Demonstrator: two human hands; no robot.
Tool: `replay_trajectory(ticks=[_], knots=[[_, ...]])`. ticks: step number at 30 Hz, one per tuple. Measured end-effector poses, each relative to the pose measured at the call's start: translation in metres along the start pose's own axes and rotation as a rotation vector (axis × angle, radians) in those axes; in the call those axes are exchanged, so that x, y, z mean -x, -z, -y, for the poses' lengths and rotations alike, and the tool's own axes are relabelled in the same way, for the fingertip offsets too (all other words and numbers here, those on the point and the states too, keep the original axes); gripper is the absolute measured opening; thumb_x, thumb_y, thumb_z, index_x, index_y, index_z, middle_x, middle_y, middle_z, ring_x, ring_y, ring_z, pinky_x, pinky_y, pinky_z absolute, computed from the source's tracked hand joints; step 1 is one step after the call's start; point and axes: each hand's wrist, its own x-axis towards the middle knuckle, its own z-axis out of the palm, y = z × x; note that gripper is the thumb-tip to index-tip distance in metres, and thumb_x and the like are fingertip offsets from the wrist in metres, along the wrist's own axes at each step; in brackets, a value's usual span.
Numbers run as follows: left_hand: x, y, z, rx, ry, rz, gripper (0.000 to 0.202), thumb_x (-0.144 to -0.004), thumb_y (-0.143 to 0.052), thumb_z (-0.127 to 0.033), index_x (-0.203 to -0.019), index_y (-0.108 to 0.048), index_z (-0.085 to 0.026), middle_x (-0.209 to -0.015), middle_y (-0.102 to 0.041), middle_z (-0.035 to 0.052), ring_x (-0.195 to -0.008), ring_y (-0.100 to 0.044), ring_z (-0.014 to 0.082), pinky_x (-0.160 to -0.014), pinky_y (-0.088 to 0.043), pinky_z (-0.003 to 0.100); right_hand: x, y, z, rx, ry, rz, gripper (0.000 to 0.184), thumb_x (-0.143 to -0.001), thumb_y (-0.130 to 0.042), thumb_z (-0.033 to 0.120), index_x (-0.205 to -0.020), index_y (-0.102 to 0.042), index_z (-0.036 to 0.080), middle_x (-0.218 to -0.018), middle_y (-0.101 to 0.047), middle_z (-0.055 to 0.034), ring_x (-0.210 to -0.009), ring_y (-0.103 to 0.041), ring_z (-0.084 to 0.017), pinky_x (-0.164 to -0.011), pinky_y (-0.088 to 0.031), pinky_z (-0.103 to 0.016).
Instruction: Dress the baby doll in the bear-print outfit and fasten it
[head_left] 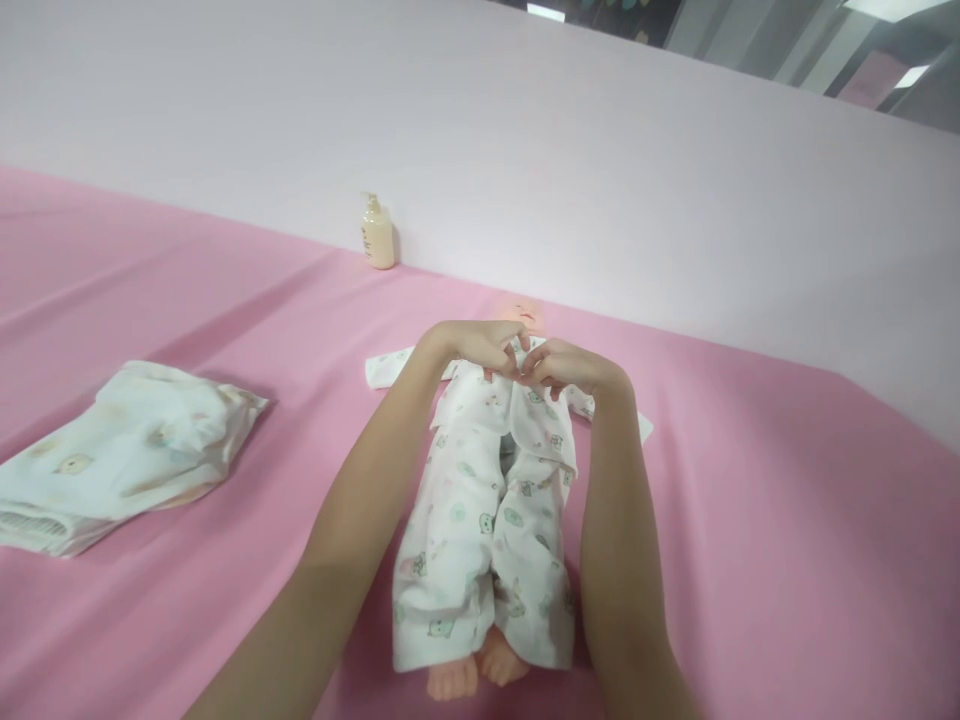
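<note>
A baby doll [453, 678] lies on its back on the pink sheet [787, 540], feet toward me, dressed in a white printed romper [480, 500]. Its head is mostly hidden behind my hands. My left hand [480, 347] and my right hand [566, 368] meet at the doll's chest, both with fingers pinched on the front edges of the romper near the neckline. The romper hangs partly apart down the middle, and the doll's bare feet stick out of the leg ends.
A folded white printed garment [120, 455] lies on the sheet at the left. A cream pump bottle [377, 233] stands at the back against the pale wall [600, 160].
</note>
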Motion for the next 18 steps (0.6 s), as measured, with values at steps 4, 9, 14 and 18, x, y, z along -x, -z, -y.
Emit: replay_trajectory(ticks=[4, 9, 14, 18], knots=[[0.009, -0.001, -0.013, -0.140, -0.022, -0.056, 0.051, -0.065, -0.060, -0.026, -0.112, -0.041, -0.022, -0.093, -0.063, 0.0049, -0.083, -0.060, 0.0206, -0.061, -0.046, 0.027, 0.015, -0.003, 0.016, 0.115, -0.011, -0.086, 0.004, -0.063, -0.063, 0.016, -0.067, -0.060, 0.016, -0.071, -0.054, -0.0026, -0.063, -0.049, -0.011, -0.049, -0.047, -0.022], [0.016, 0.001, -0.019, -0.174, 0.014, -0.101, 0.053, -0.067, -0.060, -0.027, -0.115, -0.039, -0.023, -0.096, -0.065, 0.0051, -0.077, -0.061, 0.0190, -0.067, -0.047, 0.030, 0.024, -0.008, 0.030, 0.275, 0.001, -0.179, 0.010, -0.064, -0.063, 0.014, -0.057, -0.056, 0.014, -0.079, -0.060, -0.0086, -0.066, -0.055, -0.015, -0.047, -0.048, -0.025], [0.016, 0.002, -0.017, -0.079, -0.019, -0.145, 0.046, -0.069, -0.057, -0.025, -0.111, -0.038, -0.024, -0.095, -0.063, 0.0031, -0.085, -0.063, 0.0184, -0.075, -0.050, 0.031, 0.029, -0.003, 0.026, 0.209, 0.113, -0.209, 0.003, -0.068, -0.063, 0.016, -0.066, -0.064, 0.014, -0.079, -0.062, -0.0064, -0.072, -0.056, -0.015, -0.051, -0.051, -0.023], [0.007, -0.004, -0.014, 0.011, -0.081, -0.155, 0.035, -0.069, -0.053, -0.023, -0.102, -0.042, -0.023, -0.102, -0.059, 0.0042, -0.089, -0.063, 0.0174, -0.078, -0.051, 0.030, 0.031, 0.003, 0.019, 0.191, 0.114, -0.271, 0.006, -0.071, -0.064, 0.021, -0.070, -0.064, 0.015, -0.074, -0.059, -0.0050, -0.067, -0.054, -0.013, -0.050, -0.050, -0.023]])
